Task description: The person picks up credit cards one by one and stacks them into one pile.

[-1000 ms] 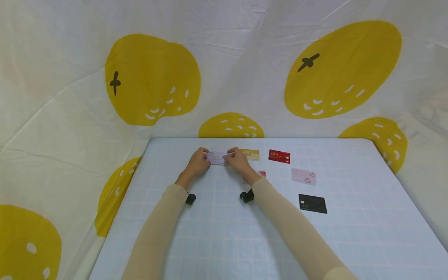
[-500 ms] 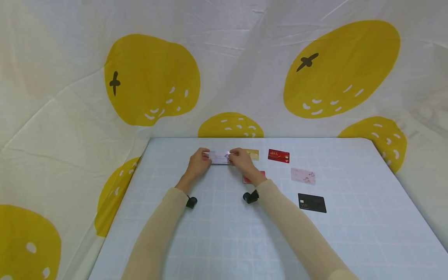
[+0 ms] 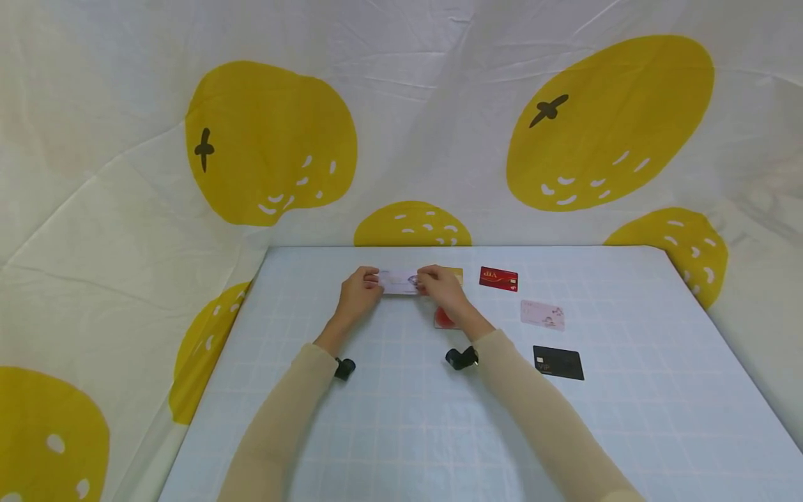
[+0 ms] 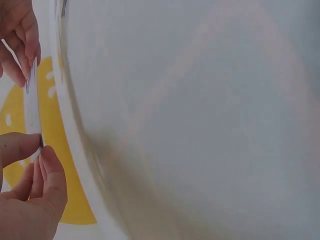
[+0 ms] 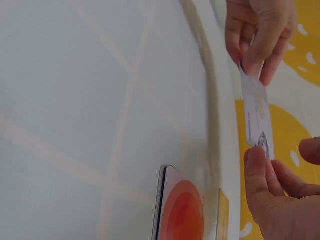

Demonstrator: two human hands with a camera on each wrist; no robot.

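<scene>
A pale lilac-white plastic card [image 3: 396, 282] with gold lettering and a dark motif near one end is held up between both hands at the far side of the table. My left hand [image 3: 360, 293] pinches its left end between thumb and fingers. The right hand [image 3: 442, 289] holds its opposite end, with fingertips in front of and behind the card in the right wrist view. Partly behind the right hand lies a gold card [image 3: 456, 272]. A card with a red circle [image 5: 186, 215] lies below that hand, partly covered by the wrist in the head view.
To the right on the checked tablecloth [image 3: 389, 418] lie a red VIP card [image 3: 498, 279], a pink card with a floral print [image 3: 542, 315] and a black VIP card [image 3: 558, 362]. A white curtain with yellow fruit prints [image 3: 276, 139] rises behind the table.
Both hands have shifted slightly right with the lilac-white card, the right hand more so. Its forearm now covers more of the red-circle card. The other cards lie as before.
</scene>
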